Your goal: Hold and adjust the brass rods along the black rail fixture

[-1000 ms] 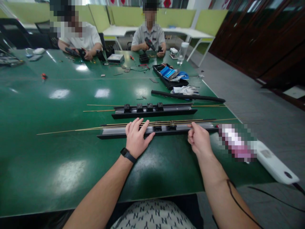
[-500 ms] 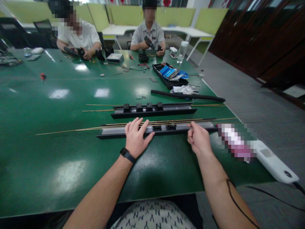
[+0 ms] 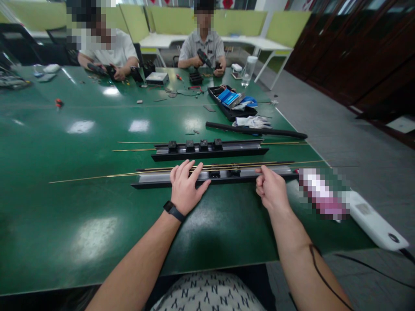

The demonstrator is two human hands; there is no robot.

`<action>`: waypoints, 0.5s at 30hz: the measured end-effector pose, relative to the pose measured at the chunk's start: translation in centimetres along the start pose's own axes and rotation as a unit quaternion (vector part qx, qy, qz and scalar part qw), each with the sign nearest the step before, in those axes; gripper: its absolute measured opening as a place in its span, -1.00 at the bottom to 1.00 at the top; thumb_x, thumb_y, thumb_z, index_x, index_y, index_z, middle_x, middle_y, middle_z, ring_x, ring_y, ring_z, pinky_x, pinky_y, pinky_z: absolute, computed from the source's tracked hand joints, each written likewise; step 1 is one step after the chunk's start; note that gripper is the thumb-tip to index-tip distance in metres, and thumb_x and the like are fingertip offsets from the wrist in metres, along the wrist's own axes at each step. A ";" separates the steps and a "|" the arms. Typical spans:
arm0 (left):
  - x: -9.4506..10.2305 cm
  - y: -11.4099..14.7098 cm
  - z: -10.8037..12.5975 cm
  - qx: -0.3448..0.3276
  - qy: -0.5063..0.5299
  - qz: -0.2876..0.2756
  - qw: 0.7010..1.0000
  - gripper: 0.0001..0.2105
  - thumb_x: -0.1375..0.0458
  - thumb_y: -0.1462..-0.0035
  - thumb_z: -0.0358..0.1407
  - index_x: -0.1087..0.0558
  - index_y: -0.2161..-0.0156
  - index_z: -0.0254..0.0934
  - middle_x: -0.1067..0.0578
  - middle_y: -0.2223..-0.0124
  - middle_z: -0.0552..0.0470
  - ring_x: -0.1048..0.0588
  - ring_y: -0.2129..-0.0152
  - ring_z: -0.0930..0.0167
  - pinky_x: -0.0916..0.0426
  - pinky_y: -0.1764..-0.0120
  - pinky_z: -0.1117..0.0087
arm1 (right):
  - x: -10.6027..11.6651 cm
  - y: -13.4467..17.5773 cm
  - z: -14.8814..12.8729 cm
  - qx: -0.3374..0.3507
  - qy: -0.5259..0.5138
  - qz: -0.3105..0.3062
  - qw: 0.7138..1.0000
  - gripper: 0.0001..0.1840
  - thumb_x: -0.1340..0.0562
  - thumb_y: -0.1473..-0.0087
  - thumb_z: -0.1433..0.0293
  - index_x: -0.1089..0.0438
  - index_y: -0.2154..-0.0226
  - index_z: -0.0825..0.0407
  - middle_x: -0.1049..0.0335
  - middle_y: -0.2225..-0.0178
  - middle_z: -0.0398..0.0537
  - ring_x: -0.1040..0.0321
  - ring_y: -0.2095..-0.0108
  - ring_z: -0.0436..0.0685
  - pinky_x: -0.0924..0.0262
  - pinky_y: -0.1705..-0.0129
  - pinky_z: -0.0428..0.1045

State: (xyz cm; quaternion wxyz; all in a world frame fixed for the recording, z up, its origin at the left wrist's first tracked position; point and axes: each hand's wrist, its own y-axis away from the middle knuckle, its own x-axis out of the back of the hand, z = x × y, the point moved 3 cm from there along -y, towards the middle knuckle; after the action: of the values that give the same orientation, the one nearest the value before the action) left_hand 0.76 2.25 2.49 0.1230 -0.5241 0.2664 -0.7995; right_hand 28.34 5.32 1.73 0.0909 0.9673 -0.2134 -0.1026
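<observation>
Two hands of mine are staying over the nearer rail (image 3: pixel 155 178), and compared with a second ago hardly anything is changing: the brass rods (image 3: pixel 123 175) are lying as they were, so I am judging that the work is holding steady or moving too finely to show. My left hand (image 3: pixel 188 185) is lying flat and loose, its fingers spreading across the rods, its thumb resting by the rail's near wall; how hard it is pressing I cannot tell. My right hand (image 3: pixel 271 188) is curling, its index fingertip meeting the rods, but whether it is pinching one I cannot tell. Two black blocks (image 3: pixel 215 173) are sitting in the rail between my hands, beneath the rods. All this is running roughly along the near edge of the worktop (image 3: pixel 129 242), set back from it, the rods reaching toward the right edge. Another rail (image 3: pixel 207 154) is lying just beyond, bearing four more blocks (image 3: pixel 189 146)
</observation>
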 end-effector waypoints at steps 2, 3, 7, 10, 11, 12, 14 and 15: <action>0.0 0.0 0.0 0.000 0.000 0.002 1.000 -0.53 -0.22 -0.24 -0.02 -0.44 -0.21 -0.11 -0.44 -0.25 -0.15 -0.30 -0.28 0.12 -0.02 -0.32 0.00 | -0.1 0.1 0.0 -0.005 0.008 -0.013 1.000 -0.65 -0.39 -0.06 0.11 -0.44 0.37 0.08 -0.18 0.76 -0.29 0.09 0.84 -0.13 0.27 0.83 -0.20; 0.0 0.0 0.0 0.000 -0.001 0.003 1.000 -0.53 -0.22 -0.24 -0.02 -0.44 -0.21 -0.11 -0.44 -0.25 -0.15 -0.30 -0.28 0.12 -0.02 -0.32 0.00 | -0.2 0.1 0.0 -0.006 0.011 -0.019 1.000 -0.65 -0.39 -0.06 0.11 -0.44 0.38 0.08 -0.18 0.76 -0.28 0.08 0.84 -0.13 0.27 0.83 -0.19; -0.1 0.0 0.0 -0.002 0.002 0.003 1.000 -0.52 -0.22 -0.24 -0.03 -0.44 -0.21 -0.10 -0.44 -0.25 -0.15 -0.30 -0.28 0.11 -0.03 -0.32 -0.01 | -0.1 0.1 -0.2 0.001 0.004 -0.012 1.000 -0.67 -0.40 -0.05 0.14 -0.44 0.38 0.07 -0.18 0.75 -0.29 0.08 0.83 -0.13 0.26 0.82 -0.19; -0.1 0.0 -0.1 -0.002 0.003 0.003 1.000 -0.52 -0.22 -0.24 -0.04 -0.43 -0.22 -0.10 -0.44 -0.25 -0.15 -0.30 -0.28 0.11 -0.03 -0.32 -0.01 | 0.1 0.0 -0.2 0.005 -0.004 0.004 1.000 -0.69 -0.39 -0.05 0.16 -0.43 0.39 0.07 -0.18 0.75 -0.29 0.08 0.83 -0.13 0.26 0.82 -0.19; -0.1 0.0 -0.1 -0.002 0.002 0.002 1.000 -0.52 -0.22 -0.24 -0.04 -0.44 -0.22 -0.11 -0.44 -0.25 -0.15 -0.30 -0.28 0.12 -0.03 -0.32 0.00 | 0.1 0.0 -0.2 0.006 -0.004 0.006 1.000 -0.69 -0.39 -0.06 0.15 -0.43 0.39 0.06 -0.18 0.75 -0.29 0.08 0.84 -0.13 0.26 0.82 -0.19; -0.1 0.0 -0.1 -0.001 0.002 0.003 1.000 -0.52 -0.21 -0.25 -0.03 -0.44 -0.21 -0.11 -0.44 -0.25 -0.15 -0.30 -0.28 0.12 -0.03 -0.32 0.00 | 0.1 0.0 -0.2 0.005 -0.002 0.005 1.000 -0.68 -0.39 -0.06 0.15 -0.43 0.39 0.07 -0.18 0.75 -0.30 0.08 0.84 -0.13 0.26 0.82 -0.19; 0.0 0.0 0.0 0.000 0.000 0.002 1.000 -0.52 -0.21 -0.25 -0.03 -0.44 -0.21 -0.11 -0.44 -0.25 -0.15 -0.30 -0.29 0.13 -0.03 -0.32 0.00 | 0.0 0.0 -0.1 0.000 0.001 -0.005 1.000 -0.67 -0.38 -0.07 0.13 -0.44 0.38 0.07 -0.18 0.75 -0.29 0.09 0.84 -0.13 0.26 0.82 -0.19; 0.0 0.0 0.0 -0.001 0.000 0.001 1.000 -0.52 -0.21 -0.25 -0.02 -0.43 -0.22 -0.11 -0.44 -0.25 -0.15 -0.30 -0.29 0.13 -0.02 -0.32 0.00 | -0.1 0.0 -0.1 -0.002 0.003 -0.012 1.000 -0.66 -0.38 -0.07 0.13 -0.44 0.37 0.08 -0.18 0.76 -0.29 0.09 0.84 -0.13 0.27 0.82 -0.19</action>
State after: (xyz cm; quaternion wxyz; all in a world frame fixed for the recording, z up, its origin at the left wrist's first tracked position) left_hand 0.77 2.26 2.48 0.1237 -0.5237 0.2676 -0.7992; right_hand 28.27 5.33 1.80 0.0923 0.9700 -0.2010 -0.1009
